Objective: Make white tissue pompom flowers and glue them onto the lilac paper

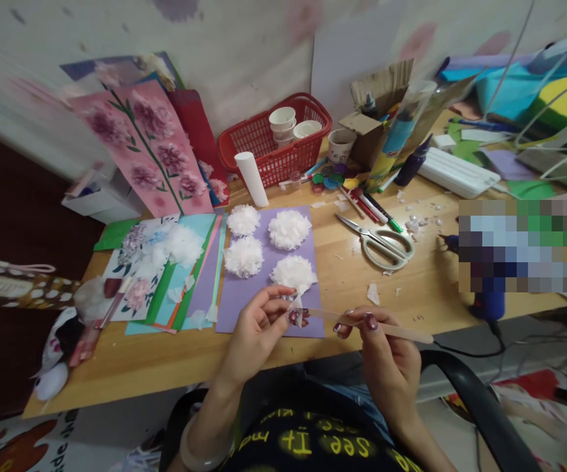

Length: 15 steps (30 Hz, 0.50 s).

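My right hand [388,351] grips a flat wooden craft stick [411,333] between thumb and fingers, its far end pointing left. At that end, my left hand [258,326] pinches a small scrap of white tissue paper [297,304] against the stick's tip. Both hands hover over the front edge of a purple sheet [266,308]. White ruffled paper flowers lie on the sheet; the nearest flower [293,274] is just beyond my left fingers, and another flower [290,229] sits behind it.
Scissors [386,248] lie right of the sheet, near several markers [374,206]. A blue glue gun [489,298], partly pixelated, stands at the right. Behind are a red basket [283,164] with paper cups and a white roll [252,180]. Coloured papers [199,282] lie left.
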Tool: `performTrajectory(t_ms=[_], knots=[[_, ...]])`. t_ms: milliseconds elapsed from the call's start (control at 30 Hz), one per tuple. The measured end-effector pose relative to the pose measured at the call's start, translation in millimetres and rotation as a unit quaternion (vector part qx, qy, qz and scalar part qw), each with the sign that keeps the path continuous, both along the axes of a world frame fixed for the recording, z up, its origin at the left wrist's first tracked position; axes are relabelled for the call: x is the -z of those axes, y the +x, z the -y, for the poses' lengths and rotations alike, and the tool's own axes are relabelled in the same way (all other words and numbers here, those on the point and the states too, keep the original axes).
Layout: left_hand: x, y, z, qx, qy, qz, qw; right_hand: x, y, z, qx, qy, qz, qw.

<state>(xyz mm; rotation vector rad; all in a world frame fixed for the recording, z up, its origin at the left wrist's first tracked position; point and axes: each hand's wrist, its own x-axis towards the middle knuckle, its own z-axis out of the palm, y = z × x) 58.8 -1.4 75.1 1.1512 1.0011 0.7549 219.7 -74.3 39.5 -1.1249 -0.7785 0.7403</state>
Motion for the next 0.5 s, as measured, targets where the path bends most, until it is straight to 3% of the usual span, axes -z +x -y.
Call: performTrajectory(t_ms=[133,267,500], knots=[[0.9,-1.2,0.4,0.010,-0.009,0.011,1.000,1.3,1.6,-2.8,0.031,-0.006,-0.007,0.999],[-0.3,-1.5,1.4,0.028,-0.016,-0.009,0.999,5.1,2.0,-1.8,0.002,-0.030,-0.023,0.999],[0.2,-4.4,1.6,-0.002,-0.045,0.001,0.999,6.1,0.0,0.3,0.003,-0.036,-0.012,0.999]])
